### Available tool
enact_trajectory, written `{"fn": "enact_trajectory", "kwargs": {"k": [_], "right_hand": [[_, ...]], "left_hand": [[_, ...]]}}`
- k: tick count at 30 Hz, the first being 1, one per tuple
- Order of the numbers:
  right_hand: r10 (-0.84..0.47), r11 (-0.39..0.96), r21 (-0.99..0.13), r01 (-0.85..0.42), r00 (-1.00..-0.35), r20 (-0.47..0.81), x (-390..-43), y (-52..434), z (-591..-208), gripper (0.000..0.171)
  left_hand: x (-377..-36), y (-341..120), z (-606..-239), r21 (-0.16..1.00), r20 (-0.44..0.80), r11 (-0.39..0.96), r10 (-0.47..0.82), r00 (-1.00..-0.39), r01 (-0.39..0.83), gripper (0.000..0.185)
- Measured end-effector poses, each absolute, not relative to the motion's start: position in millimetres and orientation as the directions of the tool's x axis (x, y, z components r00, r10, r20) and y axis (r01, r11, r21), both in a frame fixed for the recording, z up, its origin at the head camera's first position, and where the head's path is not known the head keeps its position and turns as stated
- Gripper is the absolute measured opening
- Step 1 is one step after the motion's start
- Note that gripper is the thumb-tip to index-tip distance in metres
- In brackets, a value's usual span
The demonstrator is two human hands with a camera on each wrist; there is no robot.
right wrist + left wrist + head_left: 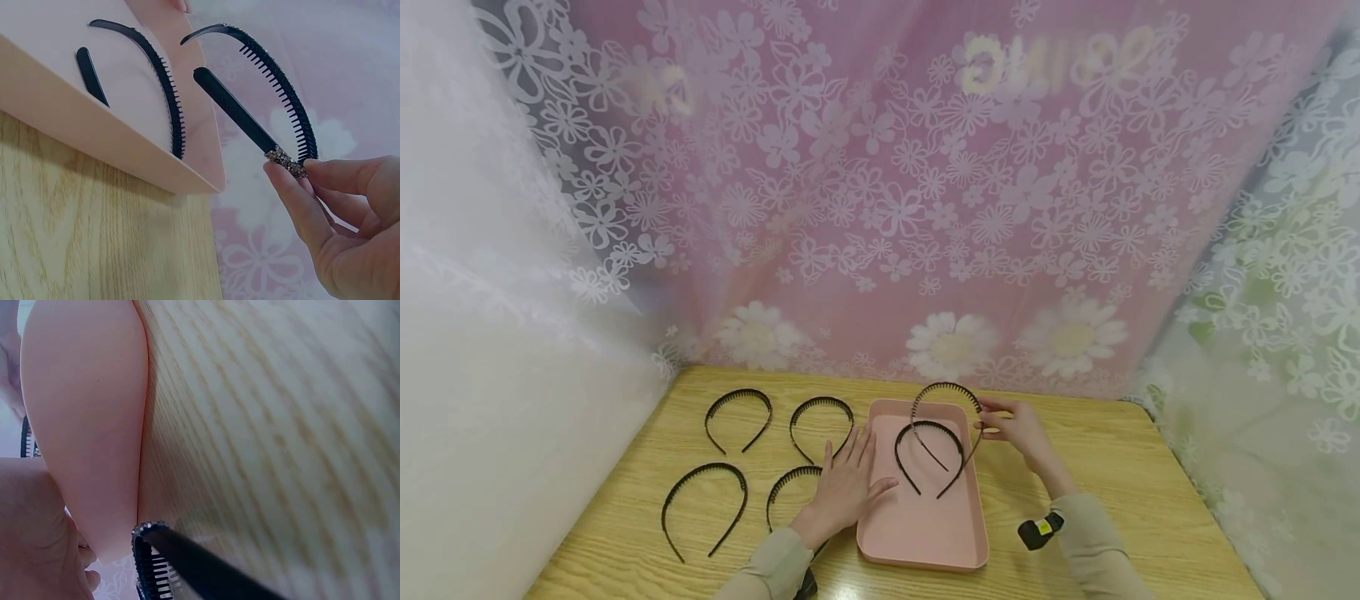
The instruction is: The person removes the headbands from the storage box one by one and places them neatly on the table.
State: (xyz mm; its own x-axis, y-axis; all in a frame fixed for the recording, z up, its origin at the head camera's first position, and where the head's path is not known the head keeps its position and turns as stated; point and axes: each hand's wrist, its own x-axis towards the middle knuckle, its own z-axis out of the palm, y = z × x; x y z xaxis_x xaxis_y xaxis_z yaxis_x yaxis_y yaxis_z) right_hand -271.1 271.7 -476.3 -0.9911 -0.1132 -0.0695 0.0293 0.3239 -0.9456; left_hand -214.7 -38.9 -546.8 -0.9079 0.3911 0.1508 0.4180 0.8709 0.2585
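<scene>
My right hand [1017,429] pinches a toothed headband [946,386] by its side and holds it up over the far end of the pink tray [921,533]. In the right wrist view, glittery stones cover the held headband [289,106] where thumb and finger meet. Inside the tray lies a black headband [929,424], also seen in the right wrist view. With fingers stretched out, my left hand [844,487] rests at the tray's left edge, thumb over the rim. Partly hidden beneath that hand and forearm is another headband [772,492] on the table.
Left of the tray, more headbands lie on the wooden table [625,517]: one at the back left [737,393], a front-left headband [703,467] and one behind the left hand [822,401]. A flowered curtain [865,208] hangs along the table's back edge.
</scene>
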Motion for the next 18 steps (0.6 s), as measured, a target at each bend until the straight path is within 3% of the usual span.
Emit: {"fn": "enact_trajectory", "kwargs": {"k": [18], "right_hand": [[-0.107,0.300,-0.954,-0.003,-0.994,-0.030,-266.6,305.5,-468.8,0.049]], "left_hand": [[-214.7,-39.2,-548.0,0.275,0.158,0.863,0.395,-0.905,0.425,0.083]]}}
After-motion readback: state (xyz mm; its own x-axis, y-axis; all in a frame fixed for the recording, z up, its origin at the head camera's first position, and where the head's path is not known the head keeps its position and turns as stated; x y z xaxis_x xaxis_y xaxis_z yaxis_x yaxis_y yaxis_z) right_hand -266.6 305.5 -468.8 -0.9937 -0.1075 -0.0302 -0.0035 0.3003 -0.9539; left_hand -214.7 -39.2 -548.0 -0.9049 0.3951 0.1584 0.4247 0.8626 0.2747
